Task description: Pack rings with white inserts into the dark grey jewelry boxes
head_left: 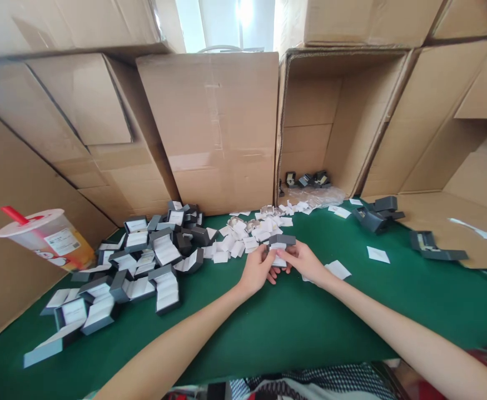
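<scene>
At mid-counter (293, 333): one grey box (282, 240), pinched between left hand (258, 270) and right hand (306, 261), beside white inserts (243, 236). Handling: best kept level, gripped by edges; likely light, crushable.

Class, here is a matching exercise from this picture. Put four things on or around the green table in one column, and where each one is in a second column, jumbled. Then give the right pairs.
Things
1. plastic cup with red straw
2. small grey box
3. clear plastic bag
4. heap of open grey boxes

Places
A. at the mouth of the open cardboard carton
B. at the far left of the view
C. held between the left hand and the right hand
D. on the green table, left of the hands

Pairs: 1-B, 2-C, 3-A, 4-D
</scene>
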